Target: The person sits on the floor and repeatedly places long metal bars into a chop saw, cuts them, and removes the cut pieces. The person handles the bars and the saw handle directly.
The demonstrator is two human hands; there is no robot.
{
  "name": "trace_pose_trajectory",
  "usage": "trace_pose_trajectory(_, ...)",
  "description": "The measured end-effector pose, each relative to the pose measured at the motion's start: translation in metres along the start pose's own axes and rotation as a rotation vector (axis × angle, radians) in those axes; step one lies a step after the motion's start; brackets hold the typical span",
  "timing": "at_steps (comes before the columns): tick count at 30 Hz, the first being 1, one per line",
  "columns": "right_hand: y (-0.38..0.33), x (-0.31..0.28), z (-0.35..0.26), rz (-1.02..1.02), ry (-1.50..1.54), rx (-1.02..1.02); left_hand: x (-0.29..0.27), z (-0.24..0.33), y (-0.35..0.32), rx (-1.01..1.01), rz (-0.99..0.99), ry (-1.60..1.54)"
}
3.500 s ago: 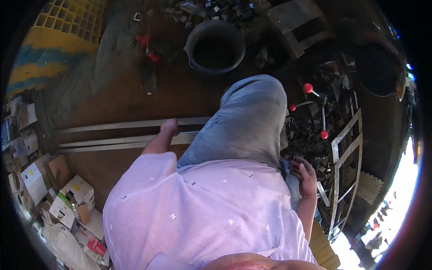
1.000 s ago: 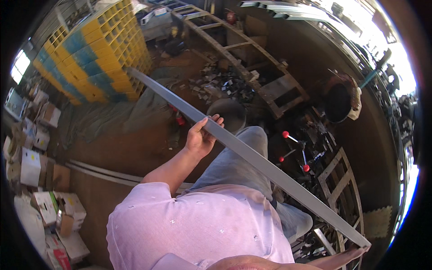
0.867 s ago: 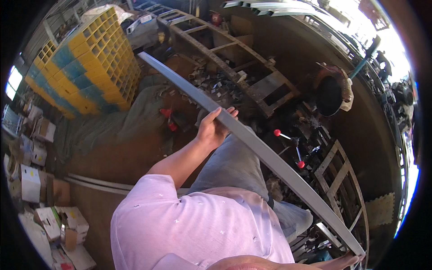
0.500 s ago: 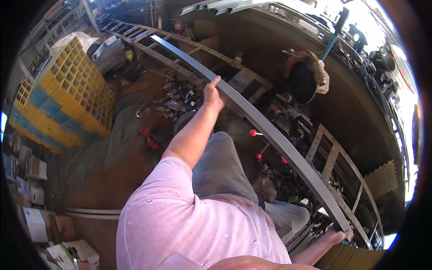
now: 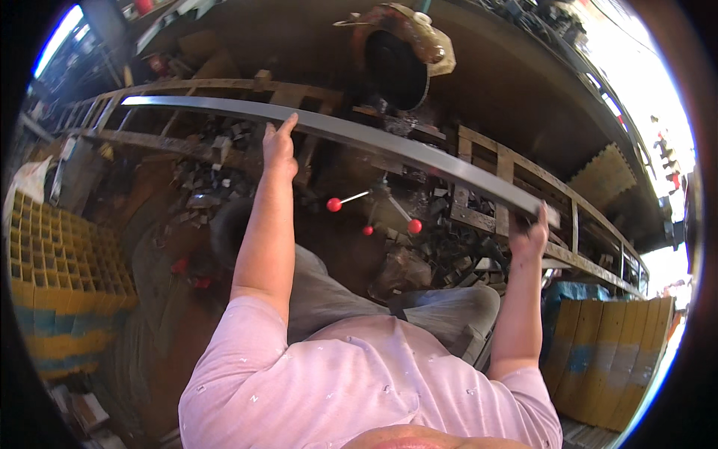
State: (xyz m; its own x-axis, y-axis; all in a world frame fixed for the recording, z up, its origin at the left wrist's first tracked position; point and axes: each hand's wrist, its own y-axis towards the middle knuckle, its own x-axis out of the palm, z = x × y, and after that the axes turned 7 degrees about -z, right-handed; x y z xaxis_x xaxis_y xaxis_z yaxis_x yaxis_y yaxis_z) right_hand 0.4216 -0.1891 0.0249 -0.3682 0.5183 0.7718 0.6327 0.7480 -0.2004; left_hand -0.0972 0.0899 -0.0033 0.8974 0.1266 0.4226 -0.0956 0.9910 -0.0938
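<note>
A long grey metal bar [image 5: 374, 141], straight-edged like a square tube or channel, lies across the space in front of me. My left hand [image 5: 280, 152] is closed on it left of the middle, the thumb side showing above the bar. Close to the bar's right end, my right hand [image 5: 529, 233] grips it from the near side; its fingers are partly hidden and a bit blurred. Below the bar, between my arms, is a machine lever with red ball knobs [image 5: 334, 204] on metal spokes.
Ladder-like metal rails [image 5: 479, 218] run left and right beyond the bar. A dark round disc [image 5: 396, 71] hangs on the machine. Cut metal pieces [image 5: 202, 187] lie in a heap. Yellow gridded stacks [image 5: 67, 258] stand left, and yellow slabs [image 5: 606, 359] stand right.
The bar has swung from a steep diagonal to nearly crosswise, its right end moving away from me. My right hand has risen with it. The view has turned right.
</note>
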Motion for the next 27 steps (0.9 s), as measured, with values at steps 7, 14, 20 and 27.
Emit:
trace_pose_trajectory(7, 0.128, 0.032, 0.067, 0.213, -0.074, 0.061, 0.010, -0.040, 0.048, -0.072, -0.160, 0.056)
trace_pose_trajectory(14, 0.172, 0.002, 0.097, 0.167, -0.057, 0.152, -0.003, -0.051, 0.088, -0.182, -0.124, 0.189)
trace_pose_trajectory(20, 0.156, -0.006, 0.086, 0.178, -0.496, 0.307, -0.001, -0.052, 0.099, 0.229, 0.098, 1.017)
trace_pose_trajectory(27, 0.135, 0.027, 0.062, 0.154, -0.772, 0.484, 0.024, -0.067, 0.108, 0.626, -0.085, 1.599)
